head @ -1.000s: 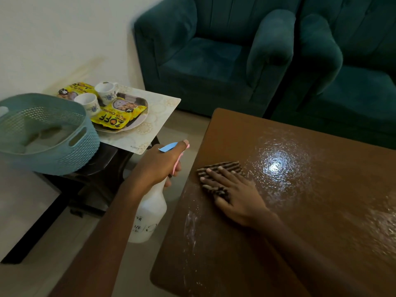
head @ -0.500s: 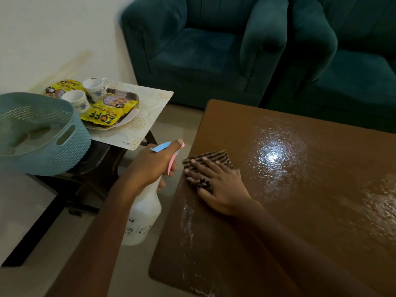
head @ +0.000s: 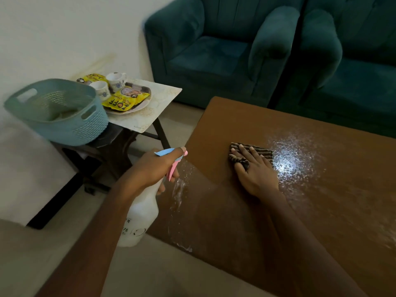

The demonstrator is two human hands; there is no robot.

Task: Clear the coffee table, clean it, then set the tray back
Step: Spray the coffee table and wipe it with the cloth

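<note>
Head view: I note right hand (head: 256,174) flat on coffee table (head: 321,211), forearm extended, fingers straight, pressing striped cloth (head: 264,152) — cloth under fingers, edge showing past fingertips. Left hand (head: 154,168) curled round spray bottle (head: 141,217) beside table edge. Tray (head: 137,108) on side table (head: 162,99) — well apart.

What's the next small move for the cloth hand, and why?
Probably sweep the cloth to the right, into the droplet patch. The right hand presses the cloth flat on the coffee table, fingers straight, and the shiny droplets lie just beside it, unwiped. The left hand holds the spray bottle off the table edge, so more spraying seems unnecessary first.
</note>
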